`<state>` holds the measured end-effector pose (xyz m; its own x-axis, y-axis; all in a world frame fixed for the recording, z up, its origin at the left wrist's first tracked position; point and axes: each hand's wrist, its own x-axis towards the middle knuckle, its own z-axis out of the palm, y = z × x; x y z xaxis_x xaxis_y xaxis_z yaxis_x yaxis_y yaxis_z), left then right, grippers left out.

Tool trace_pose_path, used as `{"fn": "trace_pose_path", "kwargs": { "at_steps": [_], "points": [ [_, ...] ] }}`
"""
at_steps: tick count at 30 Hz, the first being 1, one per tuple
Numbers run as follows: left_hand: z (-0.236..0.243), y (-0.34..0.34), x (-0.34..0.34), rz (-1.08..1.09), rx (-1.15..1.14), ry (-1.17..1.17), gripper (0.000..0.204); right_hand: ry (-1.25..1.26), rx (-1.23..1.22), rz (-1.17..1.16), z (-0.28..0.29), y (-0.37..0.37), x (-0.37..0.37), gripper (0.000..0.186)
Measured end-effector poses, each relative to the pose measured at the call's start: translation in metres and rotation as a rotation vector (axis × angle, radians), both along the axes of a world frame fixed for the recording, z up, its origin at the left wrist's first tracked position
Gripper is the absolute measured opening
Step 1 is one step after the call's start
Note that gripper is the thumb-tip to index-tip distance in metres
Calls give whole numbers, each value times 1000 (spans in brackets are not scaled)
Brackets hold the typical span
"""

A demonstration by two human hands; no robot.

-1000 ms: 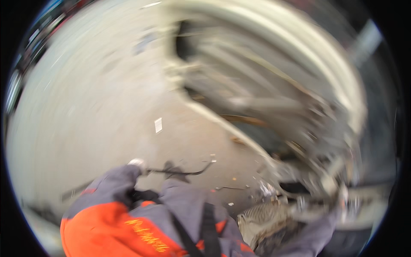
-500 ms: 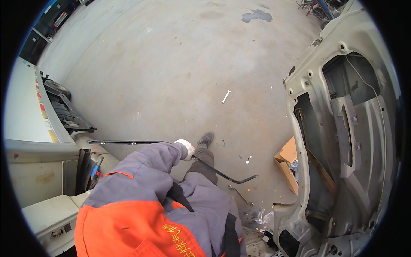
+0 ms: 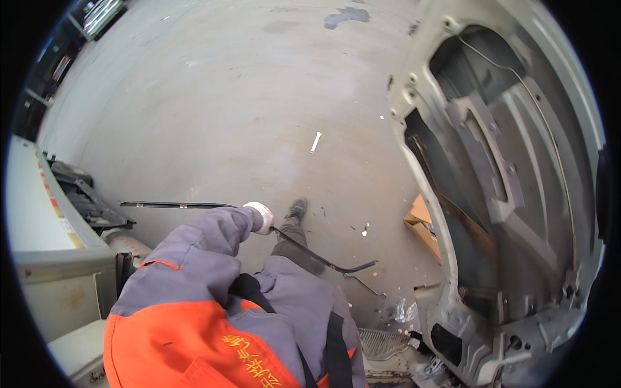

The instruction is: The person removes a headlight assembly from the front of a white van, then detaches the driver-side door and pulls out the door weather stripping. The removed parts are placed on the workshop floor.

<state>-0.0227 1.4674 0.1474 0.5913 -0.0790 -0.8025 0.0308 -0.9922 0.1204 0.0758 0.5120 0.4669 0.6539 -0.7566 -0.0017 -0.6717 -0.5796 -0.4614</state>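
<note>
A white-gloved left hand (image 3: 261, 217) of mine is closed around the middle of a long, thin black trim strip (image 3: 304, 248). Small brass-coloured clips show along the strip's left half, and its right end curves upward. It spans in front of my legs, above the floor; part of it is hidden behind my grey sleeve. The fingers themselves are mostly hidden by the back of the glove. My right hand is out of sight.
An open, bare metal vehicle door (image 3: 446, 194) stands on my right, with a cardboard box (image 3: 422, 226) behind its edge. A wrench (image 3: 315, 143) and a thin bent metal tool (image 3: 367, 286) lie on the concrete floor. Vehicle bodywork (image 3: 65, 271) is on my left.
My view has turned to the right, so the door fills more of it. The left hand still holds the strip, and both appear slightly further left and higher.
</note>
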Motion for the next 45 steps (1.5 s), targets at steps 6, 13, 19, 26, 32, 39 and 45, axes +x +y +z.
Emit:
{"fn": "trace_pose_path", "kwargs": {
  "at_steps": [6, 13, 19, 26, 32, 39, 45],
  "points": [
    [44, -9, 48, -157, 25, -86, 38, -395, -343, -57, 20, 7, -61, 33],
    [71, -59, 152, -493, -261, -190, 38, -497, -14, 391, -46, 366, -128, 34],
    [70, -77, 169, -586, -423, -127, 32, -101, -369, 871, -14, 539, -129, 75],
    [92, -114, 196, -955, -574, 182, 36, 437, -320, 470, 21, 675, -219, 29],
    [98, -137, 164, -1261, -813, 42, 36, 355, -421, 356, 64, 772, -261, 17],
    [73, -123, 180, -912, -982, -251, 71, 379, -267, 7, 103, 781, -318, 24],
    [10, -57, 225, -798, -431, -27, 59, 328, 78, -562, 55, 846, -357, 27]
  ]
}}
